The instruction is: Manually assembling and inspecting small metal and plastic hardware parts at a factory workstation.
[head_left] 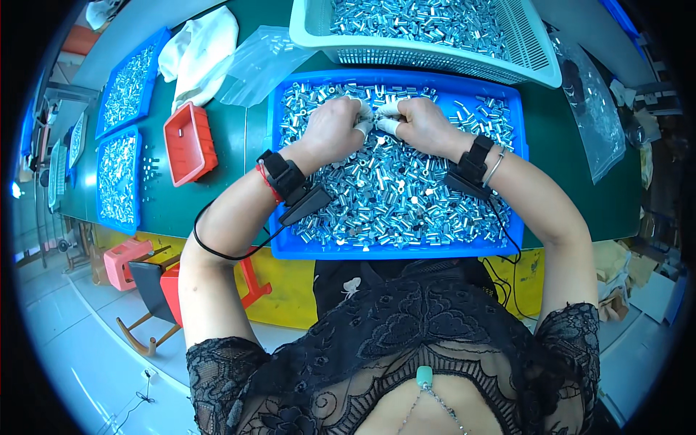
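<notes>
Left hand (333, 129): above the rear part of the blue tray (326, 251), thumb and fingertips drawn in toward one another; cannot tell from this view whether clamped on anything.
Right hand (428, 129): opposite, fingertips aimed inward and very near the left ones; likewise impossible to tell whether closed on a piece or merely bunched.
Metal pieces (391, 192): short, shiny, mostly tube-like, heaped loosely across the tray, with some right beside the fingertips.
Finger covers (390, 109): white, on the fingertips; probably duller to the touch, so best to pinch lightly and check by eye.
Pinch: take one piece at a time by its sides, and roll rather than squeeze, since smooth metal could easily skid.
Height: work low, just over the heap, letting any dropped piece land back inside the rim.
Sight line: part the knuckles slightly; gap between the fingertips largely masked at present.
Wrist straps (280, 175): black, one per arm, with flat dark boxes over the tray; lift clear to avoid raking the heap.
Cable (232, 258): looped below the left forearm; mind snags on the tray edge.
</notes>
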Available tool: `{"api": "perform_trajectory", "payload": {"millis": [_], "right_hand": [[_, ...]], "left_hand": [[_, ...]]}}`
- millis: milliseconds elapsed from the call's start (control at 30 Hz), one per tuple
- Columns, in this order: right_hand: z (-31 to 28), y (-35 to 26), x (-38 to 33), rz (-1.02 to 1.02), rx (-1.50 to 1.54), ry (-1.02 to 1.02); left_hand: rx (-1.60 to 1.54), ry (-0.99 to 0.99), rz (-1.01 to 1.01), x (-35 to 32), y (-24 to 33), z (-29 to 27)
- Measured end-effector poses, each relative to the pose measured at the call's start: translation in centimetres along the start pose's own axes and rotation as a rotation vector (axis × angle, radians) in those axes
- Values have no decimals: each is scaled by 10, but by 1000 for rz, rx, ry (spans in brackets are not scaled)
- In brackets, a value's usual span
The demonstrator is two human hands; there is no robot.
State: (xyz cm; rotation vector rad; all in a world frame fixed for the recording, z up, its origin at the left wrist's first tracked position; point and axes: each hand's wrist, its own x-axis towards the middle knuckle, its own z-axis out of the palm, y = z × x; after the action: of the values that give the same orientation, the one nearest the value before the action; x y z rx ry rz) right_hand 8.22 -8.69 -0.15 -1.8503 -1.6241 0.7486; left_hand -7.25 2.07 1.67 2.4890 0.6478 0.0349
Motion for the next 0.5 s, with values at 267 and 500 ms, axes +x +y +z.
{"api": "perform_trajectory", "payload": {"millis": [267, 500], "right_hand": [[-22, -55, -28, 20, 277, 94], [-13, -90, -71, 3, 420, 204]], "left_hand": [[-573, 252, -101, -44, 33, -20], [-1078, 420, 27, -88, 54, -1]]}}
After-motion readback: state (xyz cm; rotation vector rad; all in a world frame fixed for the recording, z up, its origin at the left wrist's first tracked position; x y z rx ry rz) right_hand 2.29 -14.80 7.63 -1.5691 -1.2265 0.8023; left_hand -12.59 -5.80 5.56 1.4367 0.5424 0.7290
